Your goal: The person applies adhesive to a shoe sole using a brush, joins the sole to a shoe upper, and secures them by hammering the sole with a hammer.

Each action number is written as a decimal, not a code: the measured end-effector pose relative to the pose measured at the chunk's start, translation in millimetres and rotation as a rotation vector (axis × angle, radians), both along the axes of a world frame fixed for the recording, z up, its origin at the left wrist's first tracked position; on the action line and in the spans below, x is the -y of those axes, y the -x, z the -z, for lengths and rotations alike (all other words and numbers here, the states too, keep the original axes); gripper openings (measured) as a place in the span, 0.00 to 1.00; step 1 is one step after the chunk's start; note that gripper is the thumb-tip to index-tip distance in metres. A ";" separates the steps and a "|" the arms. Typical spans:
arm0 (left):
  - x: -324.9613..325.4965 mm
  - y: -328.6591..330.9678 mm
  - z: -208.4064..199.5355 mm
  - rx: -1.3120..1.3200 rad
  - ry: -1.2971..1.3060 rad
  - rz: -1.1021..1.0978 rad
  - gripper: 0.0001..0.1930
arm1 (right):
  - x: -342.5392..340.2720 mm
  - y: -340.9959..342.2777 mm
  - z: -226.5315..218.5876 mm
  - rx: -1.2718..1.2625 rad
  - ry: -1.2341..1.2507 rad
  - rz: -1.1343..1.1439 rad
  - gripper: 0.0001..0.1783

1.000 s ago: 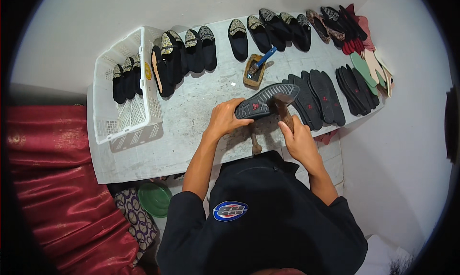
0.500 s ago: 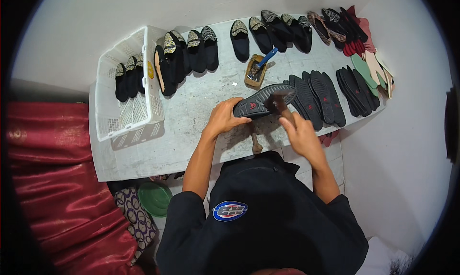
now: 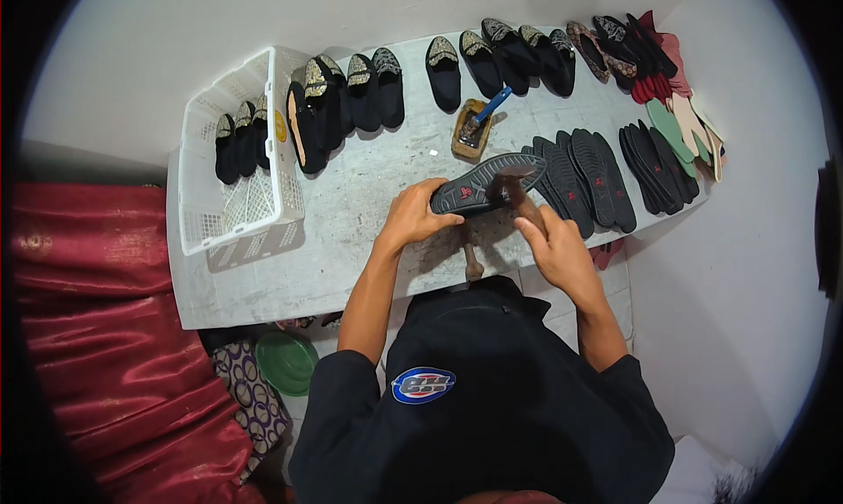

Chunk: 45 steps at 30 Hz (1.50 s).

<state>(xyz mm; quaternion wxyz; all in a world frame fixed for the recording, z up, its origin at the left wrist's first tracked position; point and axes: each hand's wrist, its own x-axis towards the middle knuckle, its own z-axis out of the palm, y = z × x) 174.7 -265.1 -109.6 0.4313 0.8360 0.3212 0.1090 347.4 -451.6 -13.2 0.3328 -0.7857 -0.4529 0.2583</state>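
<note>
My left hand [image 3: 416, 212] is closed round one end of a black shoe [image 3: 465, 190], which is turned with its ridged sole up over the table. Closed on the handle of a hammer [image 3: 527, 207], my right hand [image 3: 558, 245] is at the shoe's right side. The hammer's head is smeared by motion and lies over the sole; whether it touches cannot be made out. A wooden handle [image 3: 473, 262] sticks out below the shoe toward the table's near edge, its other end hidden.
Behind the shoe stands a glue tub [image 3: 464, 144] with a blue-handled brush [image 3: 488, 107]. Black soles [image 3: 597, 183] lie in stacks to the right, near green insoles [image 3: 672, 133]. Patterned slip-on shoes [image 3: 443, 75] line the back. A white plastic basket [image 3: 288, 140] holding several shoes stands left.
The whole view has shifted slightly. My hands keep their hold on the shoe and the hammer, and the hammer's head is blurred over the sole in both frames.
</note>
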 end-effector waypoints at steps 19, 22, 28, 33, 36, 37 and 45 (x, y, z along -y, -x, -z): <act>-13.9 8.1 4.1 0.048 0.012 0.050 0.35 | 11.1 -5.5 -26.5 -0.098 -0.146 0.121 0.19; -14.6 7.3 3.4 0.056 0.025 0.067 0.35 | 16.7 0.9 -4.2 0.015 -0.098 0.103 0.19; -16.8 10.3 11.1 0.047 0.032 0.057 0.35 | 11.9 -8.5 1.5 0.084 0.007 0.067 0.21; -14.7 16.9 10.2 0.049 0.001 0.050 0.34 | 12.4 -9.5 -25.4 -0.068 -0.109 0.155 0.19; -17.4 12.5 3.5 0.045 0.039 0.082 0.33 | 17.1 -8.1 2.5 -0.052 -0.118 0.177 0.18; -16.4 11.1 -0.1 0.045 0.040 0.090 0.33 | 19.4 -6.1 21.3 0.020 -0.085 0.152 0.18; -17.0 16.5 10.3 0.045 0.023 0.061 0.35 | 5.0 -19.1 -18.6 -0.031 -0.068 0.144 0.21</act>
